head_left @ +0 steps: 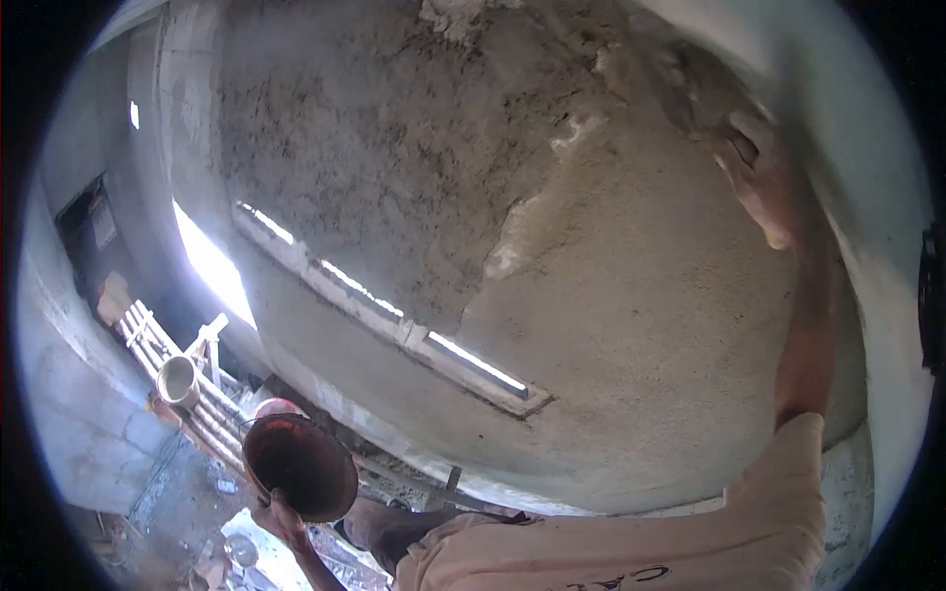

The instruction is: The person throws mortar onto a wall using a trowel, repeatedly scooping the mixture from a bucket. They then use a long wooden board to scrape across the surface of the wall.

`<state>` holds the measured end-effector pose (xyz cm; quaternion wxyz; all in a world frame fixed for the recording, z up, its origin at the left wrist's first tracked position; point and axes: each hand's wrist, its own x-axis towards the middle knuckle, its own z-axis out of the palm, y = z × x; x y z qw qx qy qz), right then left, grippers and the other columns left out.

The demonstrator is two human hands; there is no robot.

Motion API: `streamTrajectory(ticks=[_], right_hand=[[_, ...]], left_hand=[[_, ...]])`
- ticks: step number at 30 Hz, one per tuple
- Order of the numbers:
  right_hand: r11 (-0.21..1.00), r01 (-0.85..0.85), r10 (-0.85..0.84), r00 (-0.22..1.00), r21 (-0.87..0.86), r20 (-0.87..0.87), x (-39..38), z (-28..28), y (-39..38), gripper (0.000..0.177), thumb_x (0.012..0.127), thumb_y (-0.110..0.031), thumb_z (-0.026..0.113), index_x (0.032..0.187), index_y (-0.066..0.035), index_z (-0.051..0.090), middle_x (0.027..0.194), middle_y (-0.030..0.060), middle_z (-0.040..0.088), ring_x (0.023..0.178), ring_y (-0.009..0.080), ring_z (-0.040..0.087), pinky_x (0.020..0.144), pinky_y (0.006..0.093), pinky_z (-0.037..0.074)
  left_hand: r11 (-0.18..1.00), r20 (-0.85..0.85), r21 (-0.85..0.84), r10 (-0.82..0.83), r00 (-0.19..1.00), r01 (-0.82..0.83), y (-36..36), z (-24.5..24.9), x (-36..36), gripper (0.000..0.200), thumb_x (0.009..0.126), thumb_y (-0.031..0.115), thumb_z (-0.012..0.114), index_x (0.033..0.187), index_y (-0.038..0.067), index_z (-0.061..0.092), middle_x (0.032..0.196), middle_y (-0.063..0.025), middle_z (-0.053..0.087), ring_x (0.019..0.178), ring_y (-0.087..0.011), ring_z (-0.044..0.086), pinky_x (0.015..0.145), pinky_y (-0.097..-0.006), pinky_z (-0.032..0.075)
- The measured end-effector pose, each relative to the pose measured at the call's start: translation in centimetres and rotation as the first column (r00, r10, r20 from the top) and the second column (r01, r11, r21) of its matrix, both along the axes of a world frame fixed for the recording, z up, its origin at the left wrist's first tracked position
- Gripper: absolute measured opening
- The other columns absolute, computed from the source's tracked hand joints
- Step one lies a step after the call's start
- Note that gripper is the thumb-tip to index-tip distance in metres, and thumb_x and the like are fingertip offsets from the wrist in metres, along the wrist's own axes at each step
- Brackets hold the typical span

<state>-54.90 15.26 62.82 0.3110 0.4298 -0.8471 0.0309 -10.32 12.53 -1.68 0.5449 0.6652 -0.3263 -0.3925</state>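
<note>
My right hand (764, 182) is raised against the rough plastered wall (414, 148) at the upper right. Its fingers curl around a dark, motion-blurred flat tool, apparently a trowel (690, 94), pressed to the plaster. A smoother, paler patch of wet plaster (631, 325) spreads below and left of that hand. At the lower left, my left hand (281, 517) grips the rim of a round, dark reddish pan (301, 463) from below. The pan is tilted, and what it holds cannot be made out.
A long narrow slot with a pale frame (394, 320) runs diagonally across the wall. Below at the left stand a wooden scaffold frame (163, 340) and a white bucket (177, 379). Bright light comes through an opening (212, 266). Rubble lies on the ground (197, 502).
</note>
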Motion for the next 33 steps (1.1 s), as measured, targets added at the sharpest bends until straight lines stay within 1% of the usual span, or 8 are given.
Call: streamTrajectory(ticks=[5,8,10,16,19,23,28,33], right_hand=[[0.905,-0.162,0.275,0.929,0.393,-0.248,-3.4,-4.8,3.0,0.050,0.103,-0.036,0.060,0.143,-0.006,0.057,0.111,0.0200,0.069,0.101,0.0311,0.071,0.094,0.0482,0.056],[0.883,-0.223,0.157,0.970,0.413,0.189,3.3,-7.8,0.4,0.043,0.101,-0.033,0.063,0.133,-0.004,0.061,0.105,0.0199,0.069,0.100,0.0313,0.070,0.091,0.0494,0.056],[0.734,-0.459,0.393,0.888,0.501,0.239,3.4,-10.9,-1.6,0.038,0.100,-0.033,0.065,0.124,-0.004,0.062,0.100,0.0188,0.070,0.090,0.0319,0.071,0.085,0.0490,0.057],[0.416,-0.900,0.425,0.320,0.131,0.847,6.7,-15.4,-5.6,0.043,0.092,-0.023,0.074,0.128,-0.002,0.064,0.097,0.0095,0.071,0.087,0.0218,0.071,0.079,0.0380,0.058],[0.655,-0.745,0.354,0.154,-0.126,0.923,5.0,-18.0,-9.0,0.041,0.095,-0.024,0.072,0.128,-0.001,0.065,0.091,0.0073,0.071,0.079,0.0163,0.069,0.068,0.0345,0.057],[0.870,-0.444,0.456,0.562,-0.213,0.690,-1.3,-14.7,-10.3,0.043,0.099,-0.034,0.070,0.123,0.001,0.064,0.087,0.0074,0.069,0.076,0.0090,0.066,0.058,0.0237,0.055],[0.908,-0.410,0.118,0.452,0.088,0.884,-0.9,-16.7,-4.5,0.042,0.094,-0.038,0.073,0.112,0.000,0.068,0.083,0.0052,0.069,0.077,0.0137,0.066,0.062,0.0311,0.056],[0.511,-0.700,0.139,0.640,0.498,0.756,-1.0,-34.7,-3.3,0.052,0.089,-0.038,0.078,0.107,0.008,0.062,0.079,0.0194,0.067,0.079,0.0357,0.070,0.078,0.0457,0.055]], left_hand=[[0.999,0.036,-0.014,0.038,0.999,-0.037,0.6,1.9,-1.1,0.031,0.075,0.013,0.062,0.093,-0.010,0.071,0.074,-0.0066,0.065,0.066,-0.0161,0.056,0.062,-0.0352,0.047],[0.999,0.126,0.016,0.042,0.991,-0.044,1.0,0.1,0.0,0.029,0.075,0.013,0.061,0.089,-0.010,0.070,0.073,-0.0064,0.064,0.063,-0.0157,0.054,0.059,-0.0350,0.046],[0.991,0.061,-0.012,0.130,0.990,-0.130,1.1,2.3,-1.1,0.024,0.073,0.013,0.061,0.080,-0.010,0.066,0.069,-0.0061,0.061,0.061,-0.0160,0.052,0.058,-0.0350,0.043],[0.973,0.051,0.054,0.222,0.974,-0.224,2.4,2.7,0.1,0.020,0.073,0.010,0.060,0.076,-0.009,0.067,0.067,-0.0057,0.061,0.061,-0.0164,0.053,0.059,-0.0348,0.044],[0.973,-0.038,0.006,0.232,0.972,-0.232,3.5,3.0,1.0,0.022,0.073,0.010,0.060,0.079,-0.009,0.069,0.068,-0.0063,0.062,0.062,-0.0164,0.054,0.060,-0.0340,0.045],[0.941,0.120,0.089,0.314,0.942,-0.325,5.2,1.2,3.5,0.022,0.074,0.009,0.061,0.081,-0.010,0.069,0.069,-0.0050,0.062,0.060,-0.0140,0.053,0.058,-0.0346,0.045],[0.991,0.074,0.016,0.130,0.989,-0.132,3.1,-0.3,2.8,0.026,0.077,0.013,0.063,0.081,-0.012,0.070,0.067,-0.0056,0.062,0.060,-0.0135,0.052,0.056,-0.0353,0.044],[0.997,0.084,-0.062,-0.034,0.996,0.039,-1.6,4.1,-1.4,0.039,0.084,0.012,0.066,0.118,-0.007,0.074,0.087,-0.0051,0.072,0.076,-0.0126,0.057,0.066,-0.0336,0.046]])
